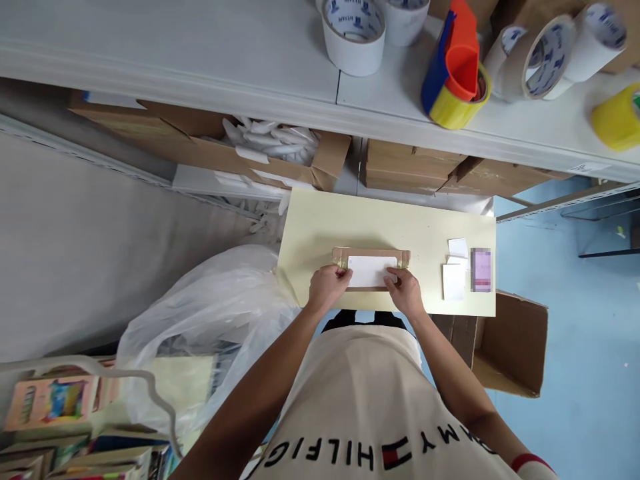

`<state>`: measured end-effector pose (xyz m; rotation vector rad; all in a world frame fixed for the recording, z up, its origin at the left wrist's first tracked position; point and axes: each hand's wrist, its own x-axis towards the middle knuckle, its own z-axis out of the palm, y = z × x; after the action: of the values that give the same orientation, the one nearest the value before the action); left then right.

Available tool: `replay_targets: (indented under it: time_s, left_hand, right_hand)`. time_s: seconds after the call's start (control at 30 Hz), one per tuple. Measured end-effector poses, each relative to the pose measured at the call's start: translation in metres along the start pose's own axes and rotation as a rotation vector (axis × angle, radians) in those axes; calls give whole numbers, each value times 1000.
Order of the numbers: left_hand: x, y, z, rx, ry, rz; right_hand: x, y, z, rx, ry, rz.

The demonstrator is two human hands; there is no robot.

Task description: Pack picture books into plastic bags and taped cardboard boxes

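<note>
A small brown cardboard box [373, 253] with clear tape at its ends lies on the pale yellow tabletop [320, 220] in front of me. Over its top is a white rectangular label [371, 272]. The label's left edge is pinched between the thumb and fingers of my left hand [327, 288]. At its right end, my right hand [406, 291] grips it the same way. Whether the label is stuck to the box or only rests on it, I cannot tell. To the right lie several white paper slips [454, 280] beside a phone [481, 270] with a blurred screen.
Above the table runs a grey shelf [200, 47] with white tape rolls [354, 40] and a red-and-blue tape dispenser [457, 67]. Cardboard boxes [410, 167] sit beneath it. A clear plastic bag [200, 300] bulges at left, near books [55, 403]. An open carton [520, 340] stands at right.
</note>
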<state>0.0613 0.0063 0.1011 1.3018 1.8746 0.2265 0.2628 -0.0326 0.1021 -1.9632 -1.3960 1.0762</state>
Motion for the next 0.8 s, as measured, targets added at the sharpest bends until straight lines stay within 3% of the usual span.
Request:
replay_targets:
  time_s: [0.2,0.4,0.47,0.53,0.63,0.7,0.8]
  left_hand:
    - [6,-4,-6,171,47,77]
    - [3,-16,-20,181,134,177]
    - [0,-13,-22,189,206,317]
    - [-2,-9,-20,214,230,558]
    - [-2,-5,-9,308,136,892]
    - [1,-9,-1,392,52,987]
    - [8,-23,4,497,-35,1023]
  right_hand:
    - [3,2,-11,-139,-30,-64]
    - [-5,10,-31,-275,70,-203]
    - [-4,8,-32,-310,107,-293]
    - [-1,1,-25,-351,103,-394]
    - [3,-9,-5,-451,12,-511]
    - [3,-13,10,-548,-52,-505]
    - [-5,-8,22,-669,-71,-426]
